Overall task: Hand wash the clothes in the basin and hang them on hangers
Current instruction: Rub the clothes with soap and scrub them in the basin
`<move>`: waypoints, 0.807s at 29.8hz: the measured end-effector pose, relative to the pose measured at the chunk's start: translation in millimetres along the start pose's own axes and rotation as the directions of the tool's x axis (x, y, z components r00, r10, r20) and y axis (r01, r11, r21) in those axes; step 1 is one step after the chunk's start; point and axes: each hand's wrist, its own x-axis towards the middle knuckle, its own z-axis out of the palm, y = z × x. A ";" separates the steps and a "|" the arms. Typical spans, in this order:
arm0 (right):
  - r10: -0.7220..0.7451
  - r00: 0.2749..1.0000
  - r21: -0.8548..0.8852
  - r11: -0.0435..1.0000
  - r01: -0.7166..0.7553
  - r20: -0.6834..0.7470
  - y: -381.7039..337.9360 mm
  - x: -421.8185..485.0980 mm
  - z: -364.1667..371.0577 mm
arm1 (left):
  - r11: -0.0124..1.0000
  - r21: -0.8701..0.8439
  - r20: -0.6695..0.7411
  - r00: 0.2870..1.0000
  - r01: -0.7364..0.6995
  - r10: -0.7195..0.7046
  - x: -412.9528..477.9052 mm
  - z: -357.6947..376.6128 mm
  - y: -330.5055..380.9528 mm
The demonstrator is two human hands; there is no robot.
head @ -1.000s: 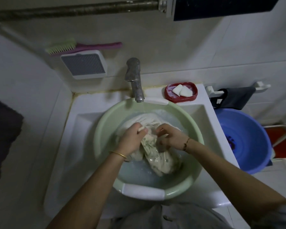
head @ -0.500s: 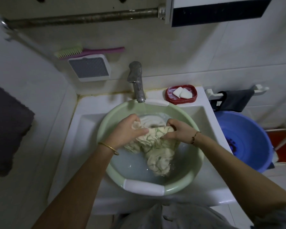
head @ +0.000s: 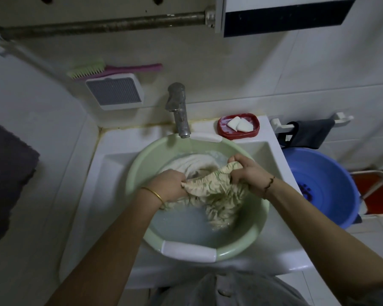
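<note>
Gripping the patterned cloth (head: 210, 191) in both hands' fingers (head: 237, 175), stretching it above the basin (head: 248, 246). Risking splashing water over the basin's rim if tugged hard.

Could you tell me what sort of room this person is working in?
Most likely a home bathroom or wash area: a white sink with a metal tap against tiled walls, a red soap dish on its ledge, and a green basin of laundry set in it.

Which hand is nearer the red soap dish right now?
Right. The right hand grips the patterned garment just below the red soap dish; the left hand grips it farther left, well away.
</note>
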 end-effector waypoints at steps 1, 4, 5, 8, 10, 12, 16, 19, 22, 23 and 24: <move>0.023 0.999 0.041 0.999 -0.024 0.030 2.0 -0.7 2.9 | 0.999 -0.028 -0.051 0.999 -0.018 0.016 0.7 -0.1 4.1; 0.063 0.983 -0.183 0.983 -0.031 0.175 5.1 -5.3 14.8 | 0.931 -0.352 -0.208 0.978 -0.098 0.025 2.7 -1.0 18.0; 0.073 0.977 -0.302 0.953 -0.009 0.202 7.9 -5.0 20.3 | 0.870 -0.467 -0.221 0.974 -0.156 0.055 3.4 -3.6 23.8; 0.025 0.995 -0.456 0.890 0.021 0.094 12.2 -1.5 30.6 | 0.696 -0.695 -0.157 0.983 -0.180 0.097 7.8 -5.7 34.8; 0.032 0.999 -0.454 0.890 -0.048 -0.042 9.6 -1.2 21.0 | 0.630 -0.770 -0.135 0.991 -0.102 -0.004 20.1 -1.4 33.2; 0.124 0.990 -0.549 0.823 -0.143 -0.071 8.8 -5.5 7.7 | 0.783 -0.618 -0.219 0.972 -0.071 -0.084 38.4 7.6 24.9; 0.203 0.973 -0.700 0.711 -0.068 0.112 8.0 -13.3 2.7 | 0.993 -0.014 -0.131 0.985 -0.118 0.115 64.2 26.1 11.0; 0.222 0.962 -0.717 0.695 -0.042 0.160 7.8 -9.8 10.2 | 0.978 0.204 -0.071 0.996 -0.041 0.056 71.4 37.9 6.3; 0.180 0.983 -0.734 0.671 -0.101 0.029 14.0 0.8 17.4 | 0.959 0.283 -0.088 0.996 0.014 0.011 69.9 41.0 1.3; 0.172 0.985 -0.755 0.642 -0.132 -0.027 16.3 4.6 18.9 | 0.956 0.293 -0.058 0.998 0.003 0.015 67.5 40.4 -2.7; 0.156 0.985 -0.782 0.604 -0.154 -0.073 18.6 8.8 19.2 | 0.956 0.292 0.000 1.000 -0.017 0.018 63.9 39.1 -6.6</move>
